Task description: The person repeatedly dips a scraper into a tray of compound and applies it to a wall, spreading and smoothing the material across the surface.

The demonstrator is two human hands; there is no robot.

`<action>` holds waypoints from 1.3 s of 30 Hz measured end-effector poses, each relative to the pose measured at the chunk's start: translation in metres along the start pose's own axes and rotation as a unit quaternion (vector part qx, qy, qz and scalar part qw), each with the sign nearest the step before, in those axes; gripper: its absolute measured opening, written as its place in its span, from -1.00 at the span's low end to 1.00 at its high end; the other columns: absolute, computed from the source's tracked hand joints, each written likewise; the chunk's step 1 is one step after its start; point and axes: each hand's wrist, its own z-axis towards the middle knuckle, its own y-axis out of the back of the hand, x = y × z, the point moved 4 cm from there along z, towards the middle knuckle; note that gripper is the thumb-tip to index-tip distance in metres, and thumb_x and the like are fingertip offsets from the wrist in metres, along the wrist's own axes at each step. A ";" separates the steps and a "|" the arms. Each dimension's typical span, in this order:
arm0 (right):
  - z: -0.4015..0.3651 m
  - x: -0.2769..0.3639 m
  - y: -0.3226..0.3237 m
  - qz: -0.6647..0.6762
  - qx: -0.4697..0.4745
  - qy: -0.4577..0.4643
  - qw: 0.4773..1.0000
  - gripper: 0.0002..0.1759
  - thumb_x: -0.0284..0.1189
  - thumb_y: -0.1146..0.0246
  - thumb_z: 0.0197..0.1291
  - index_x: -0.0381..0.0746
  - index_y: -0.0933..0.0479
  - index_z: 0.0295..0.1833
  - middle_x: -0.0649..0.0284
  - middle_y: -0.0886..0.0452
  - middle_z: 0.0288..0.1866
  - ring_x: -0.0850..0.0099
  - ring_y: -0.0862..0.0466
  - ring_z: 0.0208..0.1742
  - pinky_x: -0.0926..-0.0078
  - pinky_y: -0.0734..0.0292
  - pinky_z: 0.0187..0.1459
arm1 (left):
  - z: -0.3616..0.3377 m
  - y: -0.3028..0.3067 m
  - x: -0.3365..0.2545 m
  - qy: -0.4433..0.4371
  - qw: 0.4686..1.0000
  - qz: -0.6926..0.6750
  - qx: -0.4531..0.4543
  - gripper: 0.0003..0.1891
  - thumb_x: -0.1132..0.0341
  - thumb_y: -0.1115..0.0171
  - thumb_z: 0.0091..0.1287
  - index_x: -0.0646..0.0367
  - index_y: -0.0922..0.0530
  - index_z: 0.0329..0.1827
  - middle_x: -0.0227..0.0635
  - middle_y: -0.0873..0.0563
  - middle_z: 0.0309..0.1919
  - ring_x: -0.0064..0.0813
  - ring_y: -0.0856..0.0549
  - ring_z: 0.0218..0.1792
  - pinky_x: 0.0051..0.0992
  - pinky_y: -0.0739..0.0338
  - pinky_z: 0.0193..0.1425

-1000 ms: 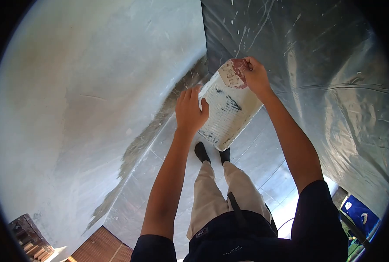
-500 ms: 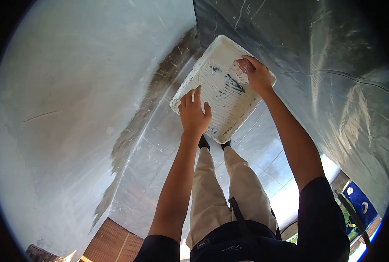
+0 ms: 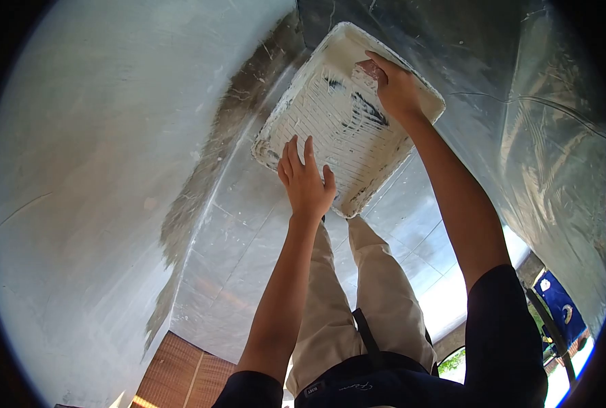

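Paint tray (image 3: 316, 102): above the floor (image 3: 231, 248), between wall and plastic sheeting (image 3: 554, 156); support unclear.
Right hand (image 3: 399, 94): fingers closed on a flat, reddish, paint-crusted scraper (image 3: 366, 73), over the tray.
Left hand (image 3: 308, 187): fingers spread, nothing gripped; overlaps the tray edge, contact unclear.
Tipping hazard: uneven pressure on the rim could tilt the tray.
Drip hazard: loose wet paint could fall floorward.
Slip hazard: paint-coated scraper could slide from the grip.
Markings: waistband tag (image 3: 314, 389) and pale script (image 3: 363, 387) illegible; no brand readable.
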 end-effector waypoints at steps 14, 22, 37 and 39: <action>0.006 0.003 -0.005 -0.024 -0.012 0.046 0.999 -0.55 -0.69 -0.14 0.16 -0.11 -0.62 0.15 -0.03 -0.70 -0.12 0.01 -0.70 -0.13 0.15 -0.63 -0.06 | -0.028 -0.014 0.021 0.237 0.965 -0.079 -0.084 0.03 0.33 -0.20 0.15 0.50 0.34 0.50 0.36 0.20 0.48 0.20 0.07 0.51 0.13 0.11 0.47; 0.017 -0.010 -0.014 -0.025 0.048 0.033 0.998 -0.57 -0.62 -0.13 0.20 -0.03 -0.60 0.15 0.00 -0.70 -0.12 0.01 -0.69 -0.10 0.15 -0.60 0.00 | -0.025 -0.018 0.022 0.392 0.876 -0.269 -0.079 0.02 0.37 -0.13 0.14 0.56 0.39 0.49 0.39 -0.01 0.45 0.30 -0.16 0.45 -0.01 -0.02 0.53; 0.015 -0.019 -0.012 -0.021 0.137 -0.080 0.987 -0.65 -0.48 -0.13 0.24 0.02 -0.61 0.10 0.03 -0.68 -0.03 0.05 -0.68 -0.03 0.21 -0.56 0.03 | -0.025 -0.011 0.016 0.403 0.840 -0.350 -0.101 -0.04 0.46 -0.09 0.15 0.54 0.34 0.51 0.42 -0.08 0.44 0.23 -0.22 0.46 -0.20 -0.09 0.57; 0.016 -0.021 -0.013 -0.017 0.151 -0.086 0.985 -0.66 -0.48 -0.12 0.24 0.01 -0.61 0.09 0.03 -0.68 -0.02 0.05 -0.68 -0.03 0.22 -0.55 0.02 | -0.024 -0.012 0.016 0.403 0.841 -0.347 -0.103 -0.04 0.46 -0.09 0.15 0.53 0.34 0.51 0.42 -0.09 0.44 0.23 -0.23 0.46 -0.20 -0.10 0.56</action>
